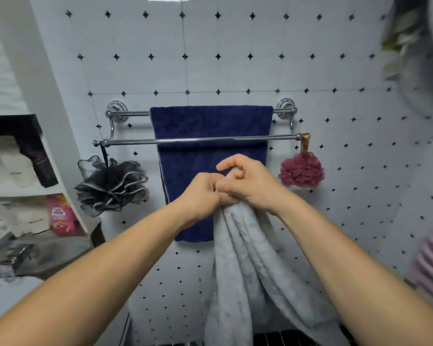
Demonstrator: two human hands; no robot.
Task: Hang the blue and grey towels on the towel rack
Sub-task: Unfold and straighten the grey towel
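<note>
Head view | both hands clutch bunched grey towel | blue towel seemingly hung

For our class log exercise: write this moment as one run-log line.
blue towel: hung on back bar | grey towel: bunched, held by left hand and right hand | front bar: free

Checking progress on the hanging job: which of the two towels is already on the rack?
The blue towel: it is draped over the rack's back bar. The grey towel hangs bunched from both hands, left and right, below the front bar.
</note>
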